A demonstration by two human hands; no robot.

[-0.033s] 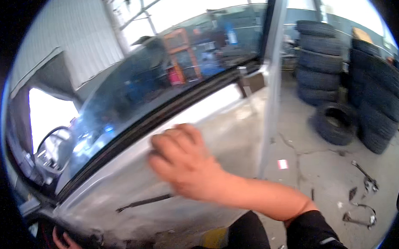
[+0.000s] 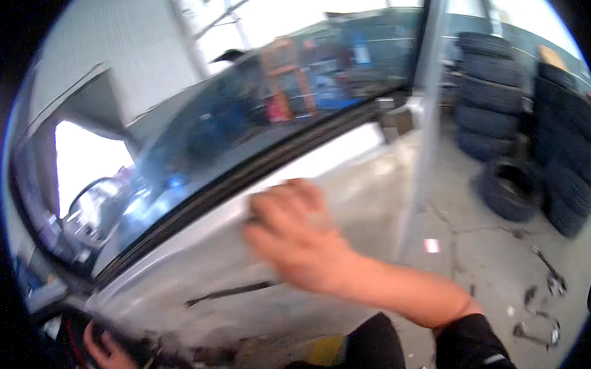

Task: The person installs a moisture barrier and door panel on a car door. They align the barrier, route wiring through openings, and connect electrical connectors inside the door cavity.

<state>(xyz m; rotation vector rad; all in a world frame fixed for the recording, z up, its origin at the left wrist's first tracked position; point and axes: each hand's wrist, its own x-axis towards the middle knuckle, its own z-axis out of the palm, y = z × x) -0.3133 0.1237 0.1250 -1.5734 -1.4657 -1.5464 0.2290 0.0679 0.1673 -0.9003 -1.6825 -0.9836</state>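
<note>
A bare car door (image 2: pixel 228 254), its metal dull and whitish, stands tilted before me with its window glass (image 2: pixel 226 117) up. Over the upper part of its panel, my right hand (image 2: pixel 297 233) has its fingers curled closed, blurred by motion. Whatever lies inside those fingers, if anything, is hidden. Behind the wrist a thin black strip (image 2: pixel 230 291) shows against the panel. At the lower left, my left hand (image 2: pixel 110 354) is partly cut off by the picture's edge. Its visible fingers are apart, close to dark wires (image 2: pixel 149 361) at the door's lower end.
A side mirror (image 2: pixel 89 210) sits at the door's far left. Beyond the door, stacked tyres (image 2: pixel 487 93) rise on the right, with a loose tyre (image 2: pixel 511 189) on the floor. Metal parts with a cable (image 2: pixel 538 329) lie on the concrete floor, near a small pink-and-white card (image 2: pixel 431 245).
The whole view has shifted slightly, so the door, tyres and right hand sit further right. More of the left hand shows. The right hand keeps its curled shape over the panel.
</note>
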